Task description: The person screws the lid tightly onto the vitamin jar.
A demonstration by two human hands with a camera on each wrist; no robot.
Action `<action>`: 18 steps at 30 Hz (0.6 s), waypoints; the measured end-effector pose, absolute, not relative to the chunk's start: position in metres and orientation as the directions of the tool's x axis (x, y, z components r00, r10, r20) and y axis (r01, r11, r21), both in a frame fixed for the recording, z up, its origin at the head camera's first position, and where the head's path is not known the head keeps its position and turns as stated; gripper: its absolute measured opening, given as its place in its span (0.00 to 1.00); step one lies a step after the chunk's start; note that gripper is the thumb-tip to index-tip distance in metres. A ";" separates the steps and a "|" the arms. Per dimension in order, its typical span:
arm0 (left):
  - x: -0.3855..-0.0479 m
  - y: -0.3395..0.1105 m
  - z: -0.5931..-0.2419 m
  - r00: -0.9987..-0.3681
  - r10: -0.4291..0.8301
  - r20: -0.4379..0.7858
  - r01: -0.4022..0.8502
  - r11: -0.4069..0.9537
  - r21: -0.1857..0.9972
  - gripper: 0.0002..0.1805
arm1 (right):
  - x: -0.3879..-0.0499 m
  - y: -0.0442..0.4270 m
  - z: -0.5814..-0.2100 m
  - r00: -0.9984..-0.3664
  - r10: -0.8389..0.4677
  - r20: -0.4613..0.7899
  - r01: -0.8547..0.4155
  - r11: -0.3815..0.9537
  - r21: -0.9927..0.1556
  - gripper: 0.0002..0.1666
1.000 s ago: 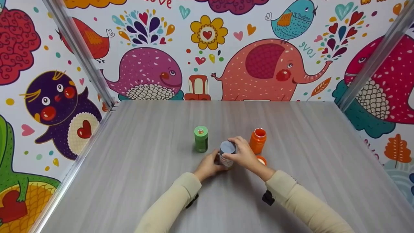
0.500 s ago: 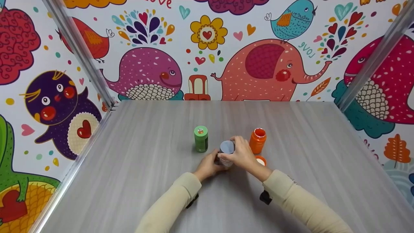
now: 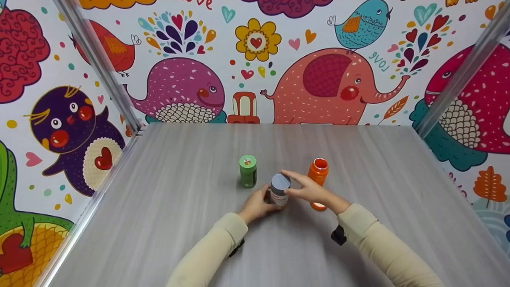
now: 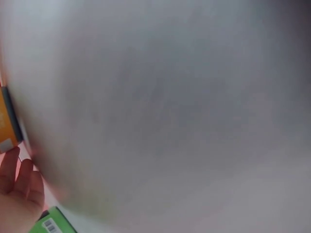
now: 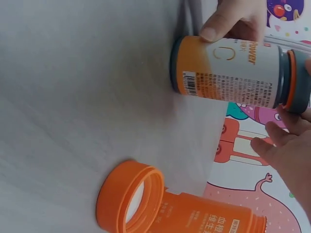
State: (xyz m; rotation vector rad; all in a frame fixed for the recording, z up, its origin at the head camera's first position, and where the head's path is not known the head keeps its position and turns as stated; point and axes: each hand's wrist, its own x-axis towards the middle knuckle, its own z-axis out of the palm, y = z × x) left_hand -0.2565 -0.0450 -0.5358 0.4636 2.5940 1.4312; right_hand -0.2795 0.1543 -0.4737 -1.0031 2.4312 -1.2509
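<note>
A grey-lidded jar point(image 3: 279, 199) stands upright mid-table; its white and orange label faces the right wrist camera point(image 5: 228, 73). My left hand point(image 3: 257, 205) grips the jar low on its body, thumb on the near side; its fingers point(image 4: 22, 187) reach the jar's orange lower part point(image 4: 6, 124) in the left wrist view. My right hand point(image 3: 314, 193) has thumb and forefinger spread across the grey lid point(image 3: 281, 181), tips touching opposite sides. In the right wrist view, an orange ring point(image 5: 291, 80) shows between lid point(image 5: 302, 82) and body.
A green bottle point(image 3: 248, 172) stands closed behind and left of the jar. To the right stands an open orange bottle point(image 3: 318, 172), its orange cap point(image 3: 318, 206) on the table point(image 3: 191, 239) in front of it. Patterned walls and metal posts border the table.
My right hand first turned slightly left with the lid, then swung back right, its fingers now straighter and the orange cap more exposed. My left hand keeps its hold on the jar.
</note>
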 end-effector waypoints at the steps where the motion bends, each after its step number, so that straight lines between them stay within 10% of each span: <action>1: -0.256 -0.045 -0.536 -0.942 0.334 0.023 0.198 0.500 0.843 0.34 | -0.280 0.154 -0.474 -0.737 -0.668 0.107 -0.475 0.399 -0.785 0.35; 18: -0.262 -0.050 -0.539 -0.922 0.385 0.027 0.240 0.519 0.821 0.29 | -0.270 0.140 -0.477 -0.868 -0.479 0.130 -0.396 0.511 -0.763 0.32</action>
